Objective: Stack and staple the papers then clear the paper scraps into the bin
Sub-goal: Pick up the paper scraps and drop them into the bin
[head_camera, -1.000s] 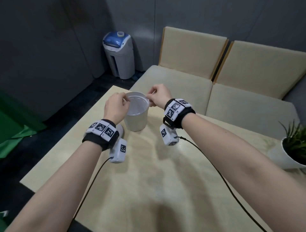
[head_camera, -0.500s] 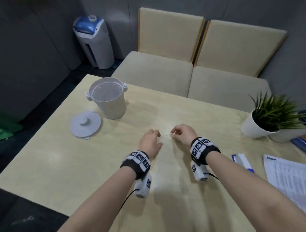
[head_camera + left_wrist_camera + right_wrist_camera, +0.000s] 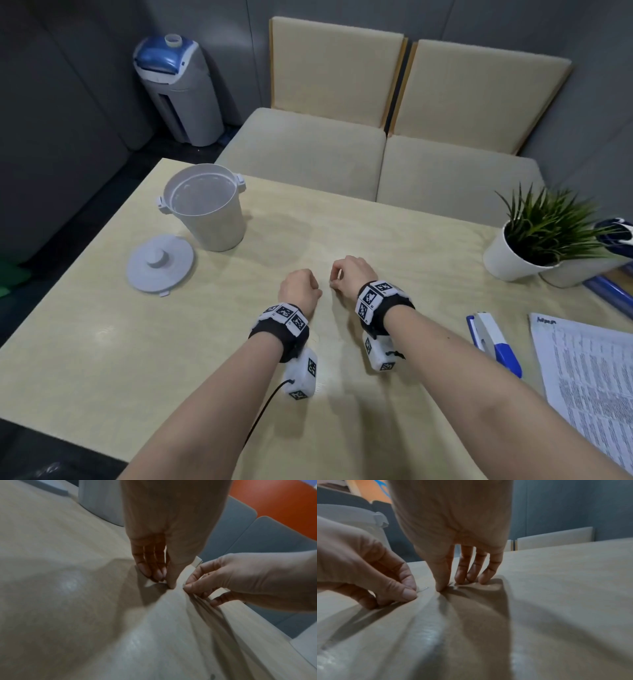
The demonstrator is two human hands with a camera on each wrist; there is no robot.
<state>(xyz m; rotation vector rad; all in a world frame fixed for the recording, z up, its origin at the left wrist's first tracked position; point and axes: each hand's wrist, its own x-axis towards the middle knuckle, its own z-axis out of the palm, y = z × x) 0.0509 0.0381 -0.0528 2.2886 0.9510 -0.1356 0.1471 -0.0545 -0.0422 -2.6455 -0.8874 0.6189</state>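
Note:
The white bin [image 3: 205, 212] stands open at the table's far left, with its lid [image 3: 159, 263] lying flat beside it. Both hands are down at the middle of the table, fingertips on the wood. My left hand [image 3: 299, 284] pinches a thin sliver of paper scrap [image 3: 423, 588] against the tabletop. My right hand [image 3: 349, 274] is close beside it and holds a small white scrap [image 3: 339, 274] between thumb and fingers. The blue and white stapler [image 3: 493, 342] and the printed papers [image 3: 589, 377] lie to the right, apart from both hands.
A potted plant [image 3: 541, 236] stands at the table's right edge, with a blue folder behind it. Beige sofa seats [image 3: 308, 150] run along the table's far side. A grey and blue appliance [image 3: 178, 89] stands on the floor at the back left.
A second ago both hands were at the bin's rim. They have come back to the middle of the table and now pinch at scraps there.

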